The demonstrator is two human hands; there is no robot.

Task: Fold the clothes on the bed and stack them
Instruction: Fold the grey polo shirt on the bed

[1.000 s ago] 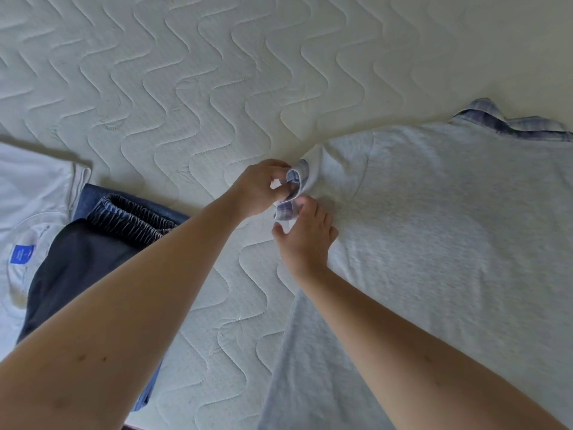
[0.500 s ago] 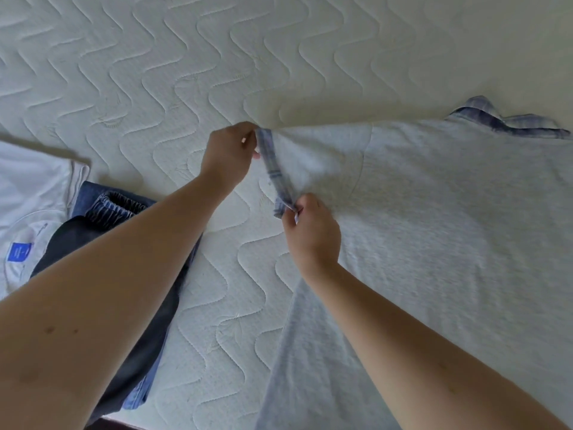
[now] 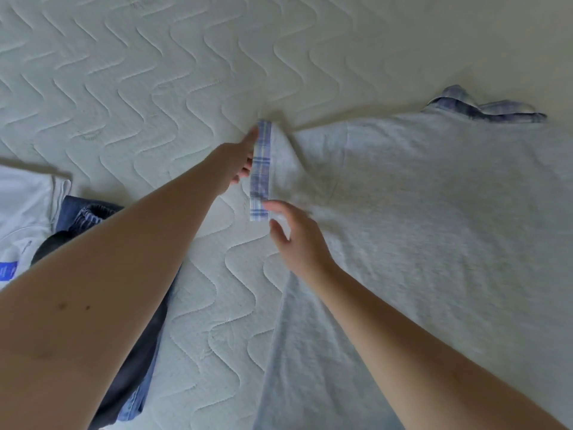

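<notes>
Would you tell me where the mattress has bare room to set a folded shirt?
Free: mattress beyond both hands, and the strip between the dark clothes and grey shirt. Crowded: left edge and the right half.
</notes>
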